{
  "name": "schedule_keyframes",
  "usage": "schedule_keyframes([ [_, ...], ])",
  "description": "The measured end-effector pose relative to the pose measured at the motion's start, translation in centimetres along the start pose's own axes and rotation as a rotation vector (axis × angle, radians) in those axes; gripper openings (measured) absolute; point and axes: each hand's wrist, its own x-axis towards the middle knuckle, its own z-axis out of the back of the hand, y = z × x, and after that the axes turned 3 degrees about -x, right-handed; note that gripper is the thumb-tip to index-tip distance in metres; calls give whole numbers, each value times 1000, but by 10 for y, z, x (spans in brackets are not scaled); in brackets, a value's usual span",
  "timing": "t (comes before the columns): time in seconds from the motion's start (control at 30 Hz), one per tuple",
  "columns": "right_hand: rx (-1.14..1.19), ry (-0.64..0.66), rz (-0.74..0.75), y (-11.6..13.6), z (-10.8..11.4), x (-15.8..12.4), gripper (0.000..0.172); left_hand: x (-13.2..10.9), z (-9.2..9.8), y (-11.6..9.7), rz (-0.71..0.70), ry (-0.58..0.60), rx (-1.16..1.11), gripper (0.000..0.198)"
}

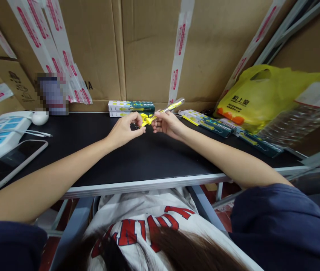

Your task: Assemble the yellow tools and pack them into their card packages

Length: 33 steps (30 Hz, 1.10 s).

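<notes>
Both my hands meet over the far middle of the black table. My left hand is closed, its fingertips pinching the yellow lower end of a slim pen-like tool with a clear handle. My right hand is closed round the middle of the same tool, which slants up to the right. Just behind my hands lie two stacked boxes printed green and yellow. To the right a row of similar packs lies flat on the table.
A yellow plastic bag and a clear plastic bag sit at the right. A phone, a white power strip with cables and a white rounded object are at the left. Cardboard boxes wall the back.
</notes>
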Motion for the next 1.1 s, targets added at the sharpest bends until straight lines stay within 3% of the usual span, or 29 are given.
schedule_keyframes([
  [0.17, 23, -12, -13, 2, 2, 1, 35, 1, 1, 0, 7, -48, -92, 25],
  [0.4, 17, 55, -54, 4, -1, -2, 35, -2, 3, -5, 71, -11, -118, 27],
  [0.53, -3, 125, -72, 3, -7, -6, 32, -4, 3, -3, 69, 18, -78, 31],
  [0.7, 8, 236, -48, -1, -11, -10, 41, -4, 4, -1, 6, 45, 90, 29],
  [0.93, -31, 137, -26, -2, -7, -5, 42, -3, 2, -3, -99, 103, 105, 10],
  [1.1, -69, 52, -16, -7, -7, -3, 47, -4, 0, 4, -9, 73, 109, 25],
])
